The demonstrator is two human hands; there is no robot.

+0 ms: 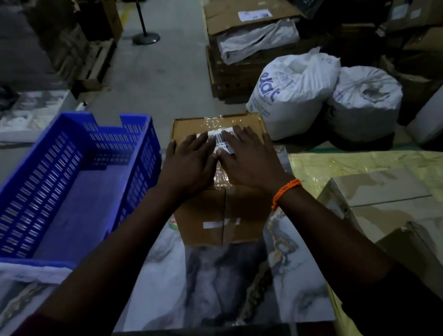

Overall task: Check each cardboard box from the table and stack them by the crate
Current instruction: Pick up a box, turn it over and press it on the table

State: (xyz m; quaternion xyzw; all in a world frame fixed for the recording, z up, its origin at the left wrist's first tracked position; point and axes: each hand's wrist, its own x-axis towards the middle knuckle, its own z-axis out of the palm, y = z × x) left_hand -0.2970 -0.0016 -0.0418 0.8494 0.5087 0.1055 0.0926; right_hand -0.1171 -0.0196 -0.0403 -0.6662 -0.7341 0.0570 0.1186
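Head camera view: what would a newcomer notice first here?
The left hand and right hand press flat on a taped cardboard box in the middle, either side of its barcode label. A bright blue crate sits just left of the box, and two white sacks lie on the floor to its right.

A marble-patterned table (226, 282) bears the cardboard box (202, 222) under the left hand (188, 167) and right hand (251, 160), with another box (386, 200) to their right.

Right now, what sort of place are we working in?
Probably a warehouse or parcel-sorting floor: a taped cardboard box with a barcode label, a blue plastic crate, and tied white sacks beside stacked cartons.
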